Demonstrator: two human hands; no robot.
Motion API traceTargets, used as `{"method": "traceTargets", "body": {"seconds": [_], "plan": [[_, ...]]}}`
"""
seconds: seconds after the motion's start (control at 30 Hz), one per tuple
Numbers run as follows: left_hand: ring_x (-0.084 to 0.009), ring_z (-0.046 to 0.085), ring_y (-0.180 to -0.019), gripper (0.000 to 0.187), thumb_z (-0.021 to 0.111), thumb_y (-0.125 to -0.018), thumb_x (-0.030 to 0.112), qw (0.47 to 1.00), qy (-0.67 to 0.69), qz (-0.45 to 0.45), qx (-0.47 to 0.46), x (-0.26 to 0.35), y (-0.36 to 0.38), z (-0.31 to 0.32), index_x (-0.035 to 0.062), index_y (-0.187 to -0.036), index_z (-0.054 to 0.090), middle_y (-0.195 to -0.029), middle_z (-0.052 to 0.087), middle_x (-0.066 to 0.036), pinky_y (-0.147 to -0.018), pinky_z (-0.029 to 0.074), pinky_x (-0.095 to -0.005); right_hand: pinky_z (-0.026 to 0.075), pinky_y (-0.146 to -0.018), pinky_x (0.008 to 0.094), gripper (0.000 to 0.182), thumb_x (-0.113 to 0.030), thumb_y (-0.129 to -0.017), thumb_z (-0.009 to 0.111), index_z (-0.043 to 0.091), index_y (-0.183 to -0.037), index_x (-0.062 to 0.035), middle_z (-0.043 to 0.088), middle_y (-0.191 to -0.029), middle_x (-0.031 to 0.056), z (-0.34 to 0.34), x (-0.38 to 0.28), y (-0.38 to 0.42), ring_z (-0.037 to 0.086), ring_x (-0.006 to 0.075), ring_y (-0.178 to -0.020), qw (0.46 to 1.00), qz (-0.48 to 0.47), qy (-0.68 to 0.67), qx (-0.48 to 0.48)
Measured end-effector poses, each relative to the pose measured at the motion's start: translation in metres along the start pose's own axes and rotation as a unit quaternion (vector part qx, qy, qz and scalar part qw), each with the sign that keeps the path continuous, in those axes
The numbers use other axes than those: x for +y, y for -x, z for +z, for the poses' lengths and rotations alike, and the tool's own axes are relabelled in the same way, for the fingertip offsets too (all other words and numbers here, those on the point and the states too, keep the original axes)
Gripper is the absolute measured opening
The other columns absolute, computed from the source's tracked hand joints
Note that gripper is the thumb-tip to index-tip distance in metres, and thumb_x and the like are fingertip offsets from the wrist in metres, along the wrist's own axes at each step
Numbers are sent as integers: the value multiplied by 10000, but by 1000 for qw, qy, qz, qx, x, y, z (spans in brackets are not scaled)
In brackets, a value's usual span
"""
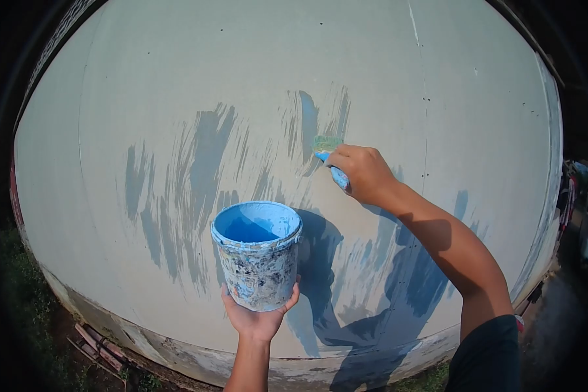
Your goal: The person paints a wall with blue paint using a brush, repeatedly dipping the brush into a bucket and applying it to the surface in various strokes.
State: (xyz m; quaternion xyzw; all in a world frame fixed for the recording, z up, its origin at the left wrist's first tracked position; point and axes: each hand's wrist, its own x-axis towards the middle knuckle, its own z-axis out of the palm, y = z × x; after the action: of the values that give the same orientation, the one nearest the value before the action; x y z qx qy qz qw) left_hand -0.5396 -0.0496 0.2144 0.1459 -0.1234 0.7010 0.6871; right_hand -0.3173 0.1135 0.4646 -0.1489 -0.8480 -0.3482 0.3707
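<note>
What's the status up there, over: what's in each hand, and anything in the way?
Left hand under the paint bucket, holding it up. Right hand gripping the brush, bristles on the grey wall. Blue streaks on it. Nothing blocking.

A matt, pale grey wall (pixel 176 78), flat and plaster-like, carries thin, streaky blue-grey strokes that leave the dry surface showing through. The bucket (pixel 258 255) looks like plastic, its outside crusted with dull, flaking layers of old paint, its inside coated in wet-looking, smooth bright blue. The brush (pixel 330 157) has a blue-smeared handle and pale, worn bristles. Along the wall's bottom edge the finish turns rough, stained and chipped.
</note>
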Motion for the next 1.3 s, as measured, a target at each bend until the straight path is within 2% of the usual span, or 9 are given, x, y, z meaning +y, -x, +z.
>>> {"method": "traceTargets", "body": {"seconds": [0.17,0.3,0.57,0.7,0.77,0.87,1.13,1.23,1.3], "plan": [[-550,408,-1479,945,390,-993,799,1000,-1,5,6,-1,0,9,206,-1726,333,-1709,334,-271,-1139,441,-718,591,-848,448,196,-61,-861,821,803,-1054,-39,772,-995,163,3,-41,55,744,373,-959,966,30,-216,-139],[-584,313,-1515,892,435,-1018,709,999,-22,25,-23,-7,1,10,187,-1732,318,-1727,299,-257,-1165,427,-710,580,-831,465,145,-95,-903,783,807,-1033,-35,768,-958,180,-25,-4,39,723,383,-879,984,40,-161,-57],[-538,387,-1486,927,419,-1000,763,1000,-2,2,-1,-15,3,15,186,-1720,336,-1708,325,-264,-1155,437,-705,615,-762,403,212,-62,-876,845,812,-1085,-74,724,-926,116,-56,18,-7,750,305,-861,992,47,80,83],[-546,391,-1476,925,417,-1003,757,1000,-15,-4,-1,-11,2,7,185,-1725,326,-1707,323,-269,-1153,445,-692,614,-787,434,170,-79,-854,844,777,-1010,-79,711,-910,117,-3,-35,46,753,319,-887,994,-72,31,-71],[-548,392,-1475,926,414,-1003,760,1000,-12,-10,2,-9,2,6,188,-1725,327,-1709,324,-265,-1150,446,-692,608,-800,445,153,-107,-860,836,774,-997,-78,725,-937,122,-1,-62,64,752,333,-897,982,-57,-118,-135],[-552,394,-1472,925,408,-1003,766,1000,-13,-17,-1,-8,-2,3,193,-1725,329,-1711,325,-258,-1145,449,-694,599,-822,449,166,-132,-884,822,794,-1042,-87,746,-978,133,7,-59,76,750,343,-915,976,-12,-129,-177],[-557,396,-1472,923,394,-1005,778,1000,-16,-23,14,-2,-5,-2,211,-1729,319,-1719,318,-254,-1136,451,-702,587,-838,452,180,-98,-891,802,794,-1066,-56,727,-959,161,-44,18,21,727,375,-936,987,151,-52,20],[-557,395,-1476,922,389,-1006,782,999,-15,-37,22,1,-8,-4,220,-1733,311,-1719,315,-255,-1132,452,-706,602,-795,433,233,-50,-840,833,778,-1066,-65,722,-968,138,-43,44,7,730,354,-930,984,128,29,120],[-563,387,-1486,926,380,-1007,789,999,-19,-43,25,1,-9,-4,223,-1735,306,-1727,306,-257,-1134,448,-711,609,-781,424,270,-38,-811,855,770,-1065,-69,716,-972,127,-29,42,18,735,339,-927,990,77,61,102]]}}
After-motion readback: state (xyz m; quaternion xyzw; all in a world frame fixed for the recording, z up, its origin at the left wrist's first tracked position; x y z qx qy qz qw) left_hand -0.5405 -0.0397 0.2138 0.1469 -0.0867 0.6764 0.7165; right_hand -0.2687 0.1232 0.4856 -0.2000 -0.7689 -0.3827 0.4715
